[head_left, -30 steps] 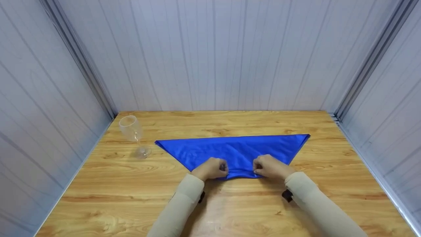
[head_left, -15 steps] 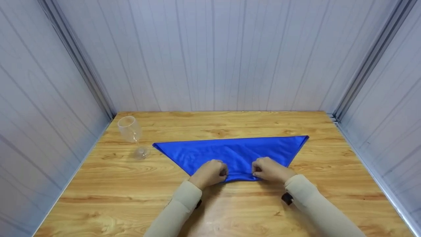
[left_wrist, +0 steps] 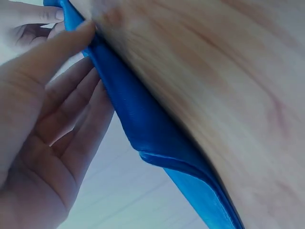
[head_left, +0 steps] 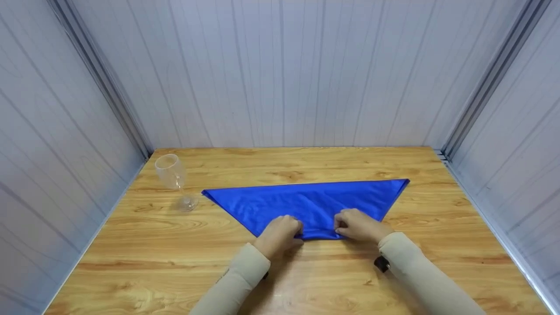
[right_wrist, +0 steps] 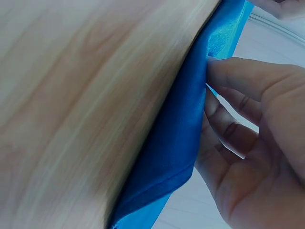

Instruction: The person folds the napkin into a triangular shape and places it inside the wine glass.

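Note:
A shiny blue cloth (head_left: pixel 302 201) lies on the wooden table, its long straight edge at the back and pointed corners at left and right. Its near edge is turned over in a narrow roll. My left hand (head_left: pixel 280 236) holds this roll at its left part, thumb (left_wrist: pixel 78 38) along the front and fingers behind. To the right, my right hand (head_left: pixel 358 224) pinches the same roll; in the right wrist view its thumb tip (right_wrist: pixel 217 69) presses on the cloth with the fingers curled behind. A short stretch of rolled edge shows between both hands.
A clear wine glass (head_left: pixel 173 175) stands upright on the table at the left, beyond the cloth's left corner. Pale panelled walls (head_left: pixel 280 74) close off the back and both sides of the wooden table (head_left: pixel 153 262).
The left hand has shifted slightly nearer and its thumb has parted from the fingers at the near edge. The right hand stays almost in place. The whole view has drifted a little.

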The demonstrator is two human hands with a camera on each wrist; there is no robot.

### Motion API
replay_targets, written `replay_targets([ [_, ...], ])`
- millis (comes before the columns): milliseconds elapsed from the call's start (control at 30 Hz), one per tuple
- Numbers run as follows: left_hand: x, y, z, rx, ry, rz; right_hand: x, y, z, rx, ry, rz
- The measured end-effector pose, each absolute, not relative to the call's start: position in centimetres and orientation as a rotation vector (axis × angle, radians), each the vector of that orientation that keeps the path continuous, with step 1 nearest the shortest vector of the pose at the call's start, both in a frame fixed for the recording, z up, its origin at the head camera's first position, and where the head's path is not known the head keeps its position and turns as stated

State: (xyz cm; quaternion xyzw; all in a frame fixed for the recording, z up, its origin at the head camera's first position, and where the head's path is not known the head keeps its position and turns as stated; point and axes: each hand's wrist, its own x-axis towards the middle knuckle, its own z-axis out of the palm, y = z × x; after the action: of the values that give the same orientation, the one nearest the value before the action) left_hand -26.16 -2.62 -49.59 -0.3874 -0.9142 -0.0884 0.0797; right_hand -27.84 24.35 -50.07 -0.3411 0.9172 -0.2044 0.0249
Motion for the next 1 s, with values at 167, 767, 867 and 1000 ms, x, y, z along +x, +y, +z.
replay_targets([
  [167, -26.3, -2.4, -50.0, -1.143, -2.696, -0.239, -27.9, 24.4, -50.3, -1.065, 2.836, -0.634],
  [767, -28.1, -2.3, -49.6, -1.141, -2.763, -0.287, -27.8, 24.6, -50.1, -0.943, 2.833, -0.651],
  [867, -28.5, -2.2, -49.4, -1.128, -2.843, -0.322, -27.8, 24.6, -50.0, -0.926, 2.829, -0.655],
  [1000, -29.1, -2.0, -49.1, -1.129, -2.901, -0.347, -27.8, 24.6, -50.0, -0.922, 2.829, -0.645],
])
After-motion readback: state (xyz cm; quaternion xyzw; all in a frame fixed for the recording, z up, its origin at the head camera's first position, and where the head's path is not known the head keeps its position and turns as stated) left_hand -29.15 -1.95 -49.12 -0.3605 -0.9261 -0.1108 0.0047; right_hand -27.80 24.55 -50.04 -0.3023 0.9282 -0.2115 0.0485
